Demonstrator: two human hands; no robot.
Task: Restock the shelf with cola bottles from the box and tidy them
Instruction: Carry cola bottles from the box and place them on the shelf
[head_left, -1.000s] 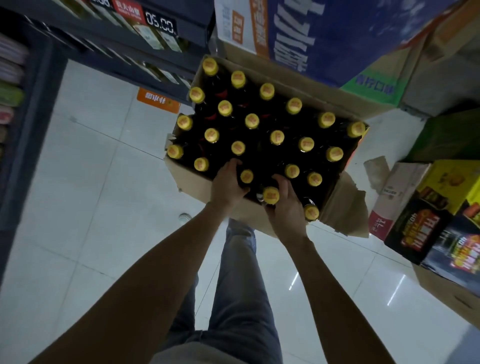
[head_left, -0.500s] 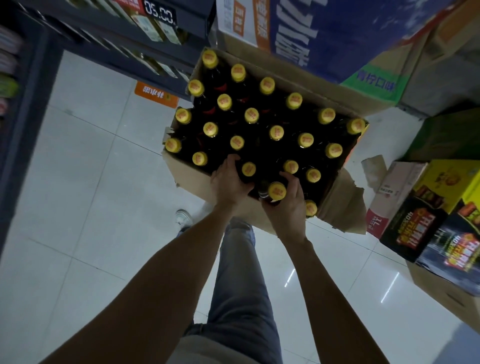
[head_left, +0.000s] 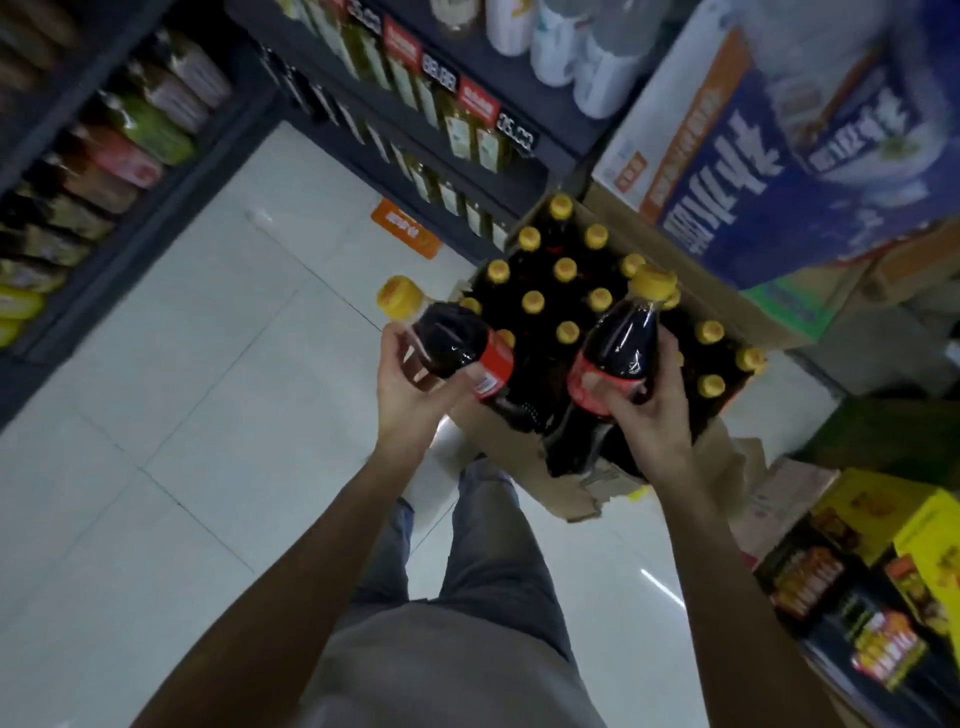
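Two bottles out of the box.
My left hand (head_left: 410, 389) clasps one cola bottle (head_left: 457, 348), my right hand (head_left: 649, 410) another (head_left: 613, 358), lifted above the box (head_left: 519, 441) for shelving.

The person has bare arms with no sleeves showing. The left hand (head_left: 410, 384) and right hand (head_left: 649, 410) wear nothing. They wear a light grey top and blue-grey trousers.

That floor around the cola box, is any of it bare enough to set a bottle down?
Yes. The pale tiled floor lies bare between the dark shelf at left and the cardboard box. Right of the box it is crowded: printed cartons cover the floor. The box itself stays packed with yellow-capped bottles, apart from its near edge.
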